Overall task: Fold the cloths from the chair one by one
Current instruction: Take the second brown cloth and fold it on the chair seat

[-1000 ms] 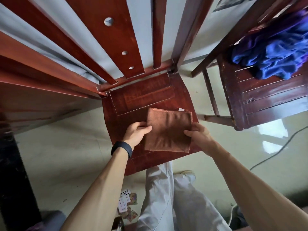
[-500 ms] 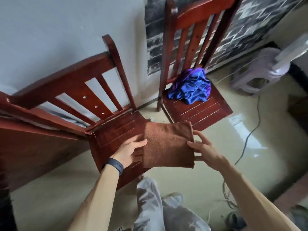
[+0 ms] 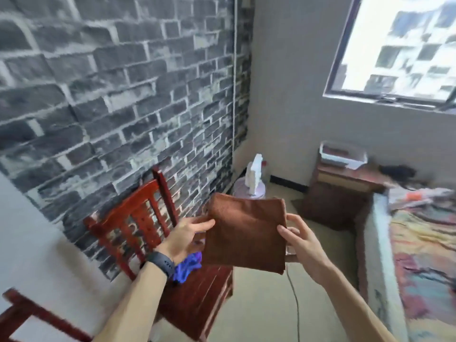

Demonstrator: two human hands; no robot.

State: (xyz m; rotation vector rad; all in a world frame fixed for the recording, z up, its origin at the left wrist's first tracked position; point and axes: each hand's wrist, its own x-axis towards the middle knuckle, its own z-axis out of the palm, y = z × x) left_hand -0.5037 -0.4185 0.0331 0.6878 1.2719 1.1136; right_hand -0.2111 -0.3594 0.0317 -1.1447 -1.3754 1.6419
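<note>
Off the chair [image 3: 197,299] now, folded cloth [image 3: 246,233]

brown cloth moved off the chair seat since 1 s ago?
Yes. The brown cloth was lying on a chair seat; now both hands hold it in the air, in front of the chair with the blue cloth.

Light source: daylight from the window [image 3: 399,48] at upper right, overexposed to near white.
Brightness: the room is moderately lit and soft, with no hard shadows.
Blur: motion smear throughout; the brick wall [image 3: 118,90], bed [image 3: 424,243] and chair [image 3: 138,218] all lack crisp edges.
Sharpest area: the brown cloth [image 3: 246,230] at centre, still soft.
Distortion: wide-angle bending tilts the wall corner and window frame.
</note>
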